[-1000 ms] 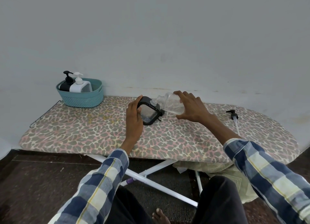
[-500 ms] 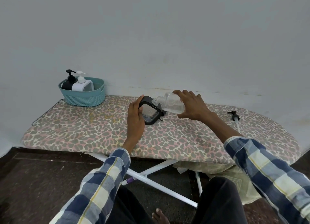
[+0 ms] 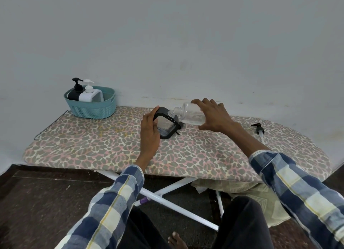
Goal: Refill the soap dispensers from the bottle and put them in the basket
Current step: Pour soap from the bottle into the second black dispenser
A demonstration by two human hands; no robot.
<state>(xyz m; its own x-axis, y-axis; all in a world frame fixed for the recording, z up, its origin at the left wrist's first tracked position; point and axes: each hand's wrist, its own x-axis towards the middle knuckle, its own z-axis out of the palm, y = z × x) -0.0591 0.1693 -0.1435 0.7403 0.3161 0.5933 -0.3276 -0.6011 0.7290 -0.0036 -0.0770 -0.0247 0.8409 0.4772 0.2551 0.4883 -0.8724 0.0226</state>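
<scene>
Here, in the head view, the right hand point(image 3: 214, 116) grips a clear plastic refill bottle point(image 3: 189, 113) tipped nearly flat, its neck meeting the mouth of a black-framed, clear-sided soap dispenser point(image 3: 166, 124) that the left hand point(image 3: 149, 130) holds tilted on the leopard-print ironing board point(image 3: 111, 142). Likely risk: the narrow mouths slip apart and soap spills onto the cover. A black dispenser point(image 3: 75, 92) and a white dispenser point(image 3: 89, 94) stand in the teal woven basket point(image 3: 93, 109); a loose black pump point(image 3: 258, 129) lies well right.
</scene>
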